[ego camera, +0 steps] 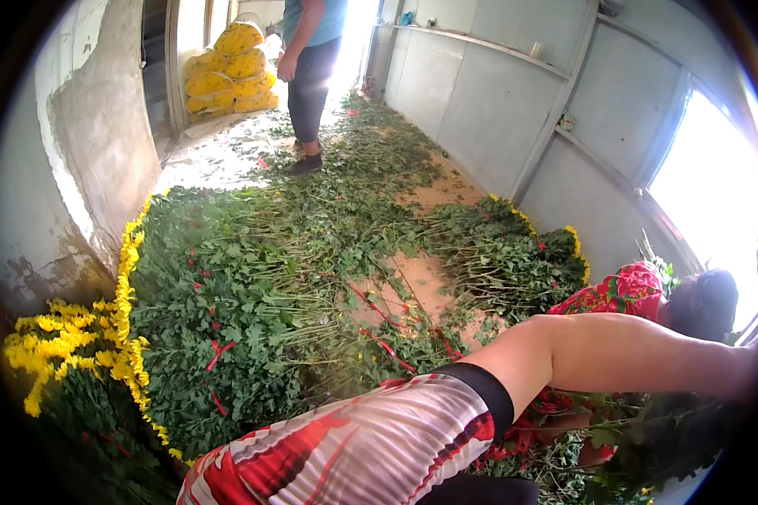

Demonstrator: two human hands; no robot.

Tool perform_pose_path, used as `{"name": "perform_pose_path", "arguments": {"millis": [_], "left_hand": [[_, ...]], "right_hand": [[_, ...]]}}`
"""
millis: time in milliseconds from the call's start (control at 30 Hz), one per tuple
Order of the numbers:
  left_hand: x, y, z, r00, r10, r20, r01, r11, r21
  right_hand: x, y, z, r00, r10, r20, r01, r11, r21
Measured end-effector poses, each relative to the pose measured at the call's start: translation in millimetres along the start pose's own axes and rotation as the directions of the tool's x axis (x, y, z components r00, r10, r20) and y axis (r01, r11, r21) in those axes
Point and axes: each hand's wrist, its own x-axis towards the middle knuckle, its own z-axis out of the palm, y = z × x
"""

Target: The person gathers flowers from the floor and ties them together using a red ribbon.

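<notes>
My left arm (467, 404), in a red and white patterned short sleeve, reaches across the lower picture to the right. Its hand fades into the dark right rim, so its grip is hidden. Below the forearm are leafy flower stems (657, 429), dark and blurred; whether I hold them cannot be told. Red ribbon (518, 435) lies bunched under the elbow. My right hand is out of view. Beyond the arm, a long row of green-leaved bundles (215, 315) lies on the floor, tied with red ribbon (220, 355), their yellow flower heads (128, 278) along the left edge.
A person in dark trousers (312, 88) stands at the back. Another, in a red floral garment (625, 290), bends at the right. Wrapped yellow flower bundles (237, 69) are stacked near the doorway. More bundles (511, 252) lie along the panelled wall (480, 95). Loose leaves (379, 151) cover much floor.
</notes>
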Motion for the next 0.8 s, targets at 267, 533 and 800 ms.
{"name": "perform_pose_path", "arguments": {"millis": [267, 533, 800], "left_hand": [[11.8, 13.1, 6.1, 0.995, -0.096, -0.035, 0.100, 0.983, 0.152], [-22.8, -84.5, 8.2, 0.589, 0.474, 0.654, -0.686, 0.721, 0.096], [-67.2, -67.7, 39.5, 0.905, 0.067, 0.420, -0.255, 0.875, 0.412]], "right_hand": [[2.2, -32.6, 9.3, 0.997, -0.009, 0.074, 0.008, 1.000, 0.017], [-2.4, -49.6, 13.9, 0.994, -0.010, 0.110, 0.006, 0.999, 0.043], [-29.4, -34.4, -0.7, 0.991, 0.037, 0.132, -0.045, 0.998, 0.054]]}}
